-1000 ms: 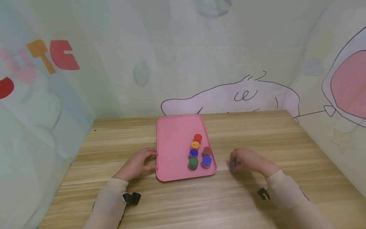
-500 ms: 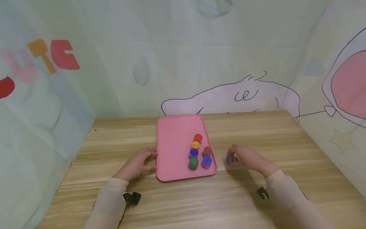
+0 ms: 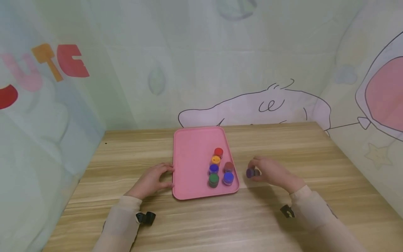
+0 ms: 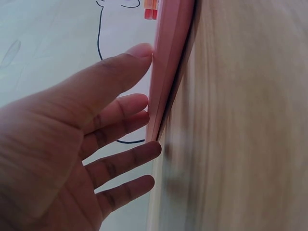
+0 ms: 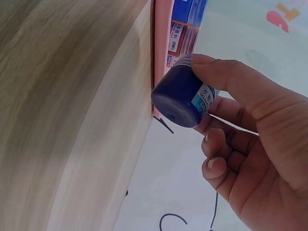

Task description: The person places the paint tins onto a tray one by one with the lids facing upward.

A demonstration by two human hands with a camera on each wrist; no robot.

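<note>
A pink tray (image 3: 190,157) lies on the wooden table with several small paint jars in its right part. Among them are a red-lidded jar (image 3: 218,152), a yellow-lidded jar (image 3: 215,160), a green-lidded jar (image 3: 213,180) and a brown-lidded jar (image 3: 228,167). My left hand (image 3: 152,180) touches the tray's left edge with spread, relaxed fingers; its fingertips (image 4: 144,50) meet the rim in the left wrist view. My right hand (image 3: 272,174) pinches a dark purple-blue paint jar (image 5: 178,94) between thumb and fingers, tilted, just right of the tray. Fingers partly hide its label.
The wooden table (image 3: 201,224) extends on all sides of the tray. Behind it hangs a printed cloth backdrop (image 3: 201,70) with cartoon drawings. A blue-lidded jar (image 3: 228,178) stands near the tray's front right corner.
My right hand has moved a little left and away from me, bringing the paint jar closer to the tray and tilting it. My left hand stays at the tray's edge.
</note>
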